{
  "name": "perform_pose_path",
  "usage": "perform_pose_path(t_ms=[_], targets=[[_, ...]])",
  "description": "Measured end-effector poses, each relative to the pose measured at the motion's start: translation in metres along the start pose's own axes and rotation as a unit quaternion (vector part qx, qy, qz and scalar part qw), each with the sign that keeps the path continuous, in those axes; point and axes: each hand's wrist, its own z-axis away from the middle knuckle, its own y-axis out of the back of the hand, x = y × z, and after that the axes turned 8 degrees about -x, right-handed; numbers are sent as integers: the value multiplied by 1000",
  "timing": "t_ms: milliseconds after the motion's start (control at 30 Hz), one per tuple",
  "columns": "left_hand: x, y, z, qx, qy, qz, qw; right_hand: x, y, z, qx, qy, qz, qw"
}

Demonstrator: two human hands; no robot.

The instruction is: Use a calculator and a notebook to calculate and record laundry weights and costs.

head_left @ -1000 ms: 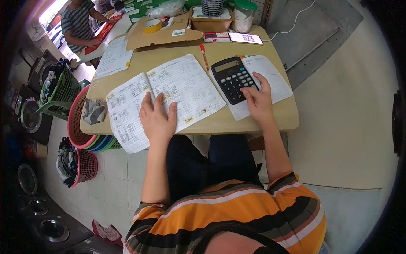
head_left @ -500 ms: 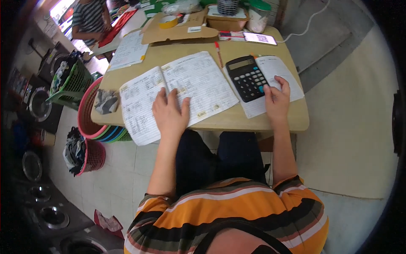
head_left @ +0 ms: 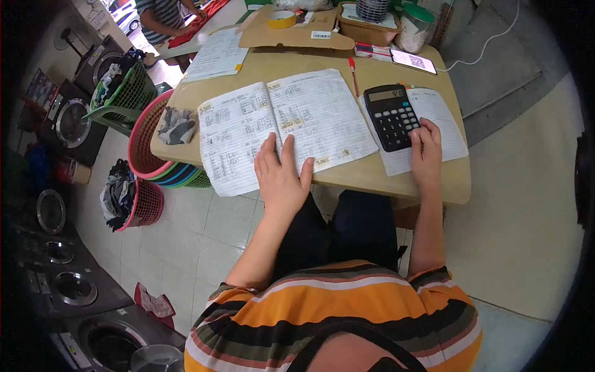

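Note:
An open notebook (head_left: 304, 102) with handwritten lined pages and small yellow highlighted patches lies on the table. My left hand (head_left: 283, 180) rests palm down across its lower middle, fingers spread near the spine and thumb apart. To the right, a black calculator (head_left: 389, 121) with grey and teal keys sits on another lined notebook (head_left: 443, 115). At the calculator's lower right corner is my right hand (head_left: 427, 155), fingers half bent and thumb against the keys or edge, gripping nothing. A red-capped pen (head_left: 354, 77) lies between notebook and calculator.
The tan table (head_left: 334, 180) also bears a phone (head_left: 413, 61), a cardboard piece (head_left: 297, 39) with yellow tape (head_left: 282, 20), papers (head_left: 214, 56) and a grey cloth bundle (head_left: 176, 126). Laundry baskets (head_left: 149, 201) and front-loading washers (head_left: 74, 288) stand left. Another person (head_left: 162, 18) handles red cloth.
The whole view has shifted, so the table sits farther right. My left hand has slid toward me on the page. My right fingers have come lower over the calculator, whose display now shows digits.

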Motion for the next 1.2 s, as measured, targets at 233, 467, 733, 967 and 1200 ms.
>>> perform_pose_path(t_ms=[233,467,733,967,1200], targets=[[-6,2,3,-4,0,-2,1000,-12,-3,2,-31,13,-76,996],[-4,2,1,-3,-2,9,1000,-27,-4,-1,-71,58,-10,996],[-4,2,3,-3,-8,6,1000,-39,-15,-28,-52,106,95,988],[-4,2,2,-1,-7,12,1000,-19,-2,-15,-50,63,98,992],[-7,-1,0,1,-6,-4,1000,4,-1,3,45,-66,-74,994]])
